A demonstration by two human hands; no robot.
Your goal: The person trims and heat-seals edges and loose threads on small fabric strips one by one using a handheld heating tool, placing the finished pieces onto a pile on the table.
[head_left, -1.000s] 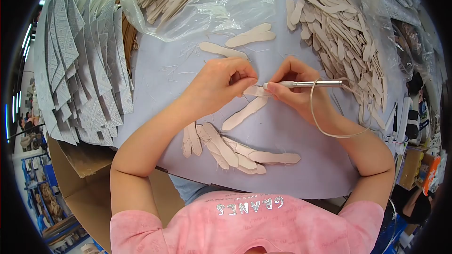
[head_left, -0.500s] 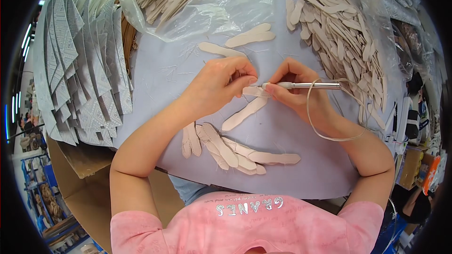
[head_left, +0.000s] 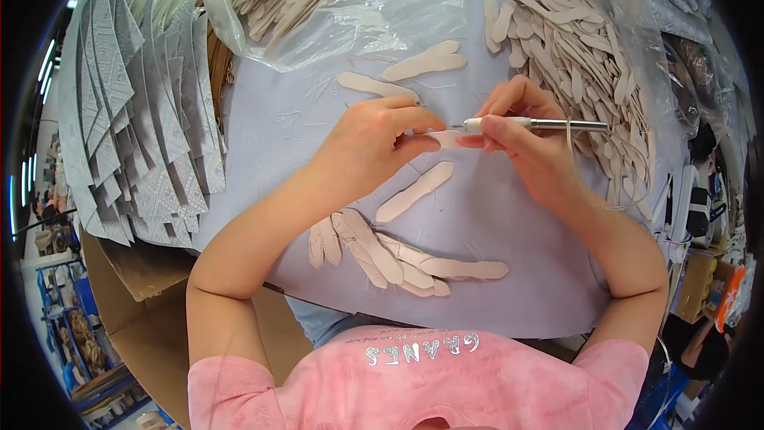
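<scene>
Over the middle of the table, my left hand point(head_left: 383, 137) pinches a beige strap piece point(head_left: 448, 140) between thumb and fingers; most of that piece is covered by the hand. My right hand point(head_left: 527, 129) is closed around a pen-shaped tool point(head_left: 549, 123) with a white front, a metal handle and a thin cord. Its fine tip meets the edge of the piece near my left fingertips. Just below lies a single loose strap piece point(head_left: 415, 191). Closer to my body rests a small heap of stitched strap pieces point(head_left: 368, 248) with thread ends showing.
A large pile of strap pieces point(head_left: 557, 40) covers the right back, with another on clear plastic point(head_left: 374, 20) behind. Grey patterned sheets point(head_left: 151, 127) stack at the left. A few pieces point(head_left: 426, 61) lie beyond my hands. An open cardboard box point(head_left: 159, 326) stands below left.
The pen-shaped tool and my right hand have shifted right and slightly up. The held piece has lifted away from the loose piece below, which now shows whole.
</scene>
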